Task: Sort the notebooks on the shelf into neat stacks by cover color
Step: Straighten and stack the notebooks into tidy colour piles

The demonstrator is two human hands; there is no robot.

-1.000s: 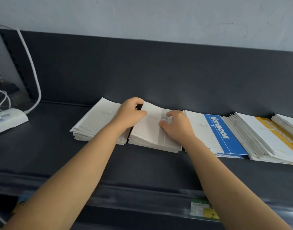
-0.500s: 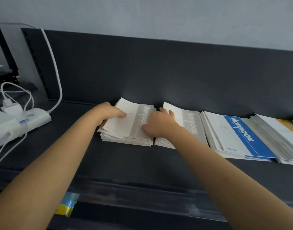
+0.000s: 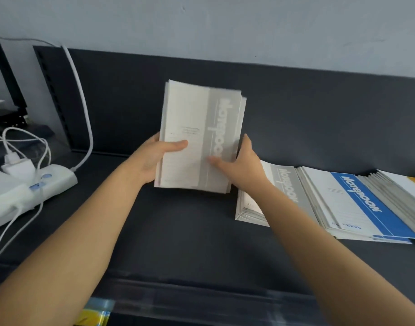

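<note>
Bundle of grey notebooks (image 3: 201,137) stands upright btw the hands: left hand (image 3: 152,158) grips left edge, right hand (image 3: 241,165) the right. Best I think: tap lower edge on shelf (image 3: 190,231) to square it, then lay on grey stack (image 3: 305,191) just right of right hand.

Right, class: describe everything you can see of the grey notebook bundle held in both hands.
The grey notebook bundle is several thin paper-covered books, white with a grey band carrying white lettering lengthwise. It is held upright over the dark shelf, edges slightly uneven, image blurred. The left hand grips its left edge, the right hand its right, thumbs on the front cover.
</note>
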